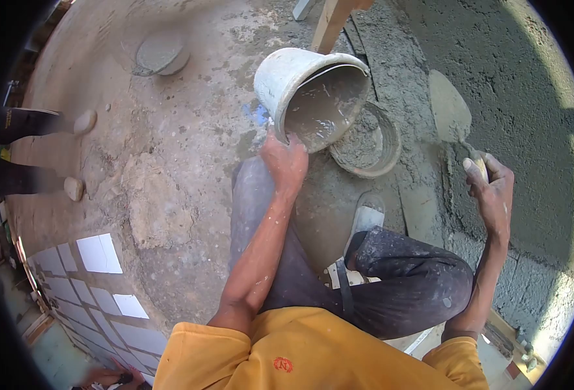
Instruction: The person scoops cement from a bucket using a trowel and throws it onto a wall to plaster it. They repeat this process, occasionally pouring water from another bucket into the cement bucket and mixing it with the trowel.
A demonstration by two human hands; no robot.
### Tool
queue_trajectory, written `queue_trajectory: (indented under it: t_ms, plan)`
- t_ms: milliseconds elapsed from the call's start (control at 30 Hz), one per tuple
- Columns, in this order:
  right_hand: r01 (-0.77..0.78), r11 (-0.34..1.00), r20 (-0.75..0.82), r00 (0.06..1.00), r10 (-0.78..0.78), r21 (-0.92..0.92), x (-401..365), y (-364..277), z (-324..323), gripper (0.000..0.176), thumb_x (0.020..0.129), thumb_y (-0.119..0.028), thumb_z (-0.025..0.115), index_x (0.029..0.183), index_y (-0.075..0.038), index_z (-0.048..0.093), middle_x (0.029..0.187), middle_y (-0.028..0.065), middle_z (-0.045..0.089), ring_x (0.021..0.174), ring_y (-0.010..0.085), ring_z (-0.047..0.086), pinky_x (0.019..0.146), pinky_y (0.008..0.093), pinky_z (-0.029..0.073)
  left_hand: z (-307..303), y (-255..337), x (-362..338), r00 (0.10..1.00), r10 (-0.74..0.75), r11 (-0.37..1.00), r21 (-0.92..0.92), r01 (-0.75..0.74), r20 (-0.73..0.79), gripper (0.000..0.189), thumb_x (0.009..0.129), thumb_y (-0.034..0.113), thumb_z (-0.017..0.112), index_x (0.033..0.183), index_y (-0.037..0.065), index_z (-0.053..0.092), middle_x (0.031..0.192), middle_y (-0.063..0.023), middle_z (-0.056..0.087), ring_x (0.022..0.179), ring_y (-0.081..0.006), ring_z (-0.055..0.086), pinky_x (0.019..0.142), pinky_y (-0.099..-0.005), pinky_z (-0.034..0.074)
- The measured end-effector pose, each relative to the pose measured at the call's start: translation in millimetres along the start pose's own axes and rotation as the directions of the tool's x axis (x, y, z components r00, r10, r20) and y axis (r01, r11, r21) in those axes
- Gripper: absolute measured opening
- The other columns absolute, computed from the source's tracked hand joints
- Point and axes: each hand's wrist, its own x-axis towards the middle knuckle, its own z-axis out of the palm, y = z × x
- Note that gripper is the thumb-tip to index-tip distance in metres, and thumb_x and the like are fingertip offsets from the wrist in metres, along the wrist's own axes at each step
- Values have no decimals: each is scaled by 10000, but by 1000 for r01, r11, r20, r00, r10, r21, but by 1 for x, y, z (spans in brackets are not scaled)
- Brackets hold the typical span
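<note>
My left hand is closed on the rim of a whitish bucket. The bucket is tipped on its side, its mouth facing right, with wet grey residue inside. Just below that mouth, a round black pan holds grey mortar. On the right, my right hand grips the handle of a trowel. Its blade points away from me, over or against the grey plastered surface; contact cannot be made out.
A second pan of mortar sits at the upper left. A wooden post rises behind the bucket. Wet plaster covers the right side. Another person's legs and feet show at the left, above pale tiles.
</note>
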Motion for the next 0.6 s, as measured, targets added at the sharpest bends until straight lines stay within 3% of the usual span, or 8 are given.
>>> queue_trajectory:
  t_ms: [33,100,167,200,300,433,533,600]
  plan:
    - [-9,1000,10,1000,9,-1,1,1,1,407,978,-398,809,1100,-10,787,779,-41,586,674,66,494,605,283,400,-3,-2,3,999,-48,999,8,48,-2,380,917,8,706,1269,-131,679,1122,-324,770,1108,-492,742,981,-488,551]
    - [-30,999,14,999,30,-14,1,1,1,417,979,-405,806,1123,-14,791,782,-42,588,674,68,494,605,278,402,-9,-14,19,972,-237,954,-188,234,6,348,911,-8,685,1214,-177,651,1099,-287,759,1016,-448,752,942,-466,573]
    - [-21,1000,38,999,20,21,1,-2,4,405,984,-405,800,1109,-20,785,776,-44,587,674,66,494,600,274,401,-11,-36,40,888,-455,784,-441,436,69,312,904,-22,668,1169,-186,643,1067,-252,740,956,-400,751,905,-459,592]
    - [-20,1000,48,999,19,24,2,0,4,401,984,-407,799,1093,-21,781,771,-44,584,673,66,495,599,274,400,-28,-19,50,817,-540,584,-609,536,202,291,900,-46,628,1165,-164,608,1087,-218,675,930,-325,724,825,-476,616]
    - [-21,1000,88,996,20,14,4,-1,6,389,989,-404,792,1050,-21,768,758,-40,577,672,67,494,595,278,396,-47,-44,95,748,-615,289,-812,507,248,254,930,-49,575,1176,-113,577,1129,-225,644,986,-329,724,797,-516,646]
    - [-24,999,128,991,28,-34,6,7,8,376,998,-394,776,1020,-20,756,754,-38,579,667,70,490,597,293,392,-61,-122,168,733,-624,179,-863,472,272,198,970,-73,463,1162,-100,502,1155,-238,610,984,-359,707,913,-528,680]
    - [13,977,178,984,25,-212,6,9,9,348,986,-310,765,1038,32,728,764,53,613,707,153,547,668,378,455,-69,-218,228,719,-628,177,-845,504,297,234,1003,-32,408,1194,-126,504,1210,-283,631,1073,-436,718,998,-576,667]
    - [72,958,192,981,-18,-278,6,7,12,342,980,-280,755,1063,49,715,801,121,645,750,222,592,729,418,488,-74,-242,232,710,-660,167,-874,457,245,266,1008,9,430,1197,-158,515,1227,-297,631,1080,-455,730,952,-573,690]
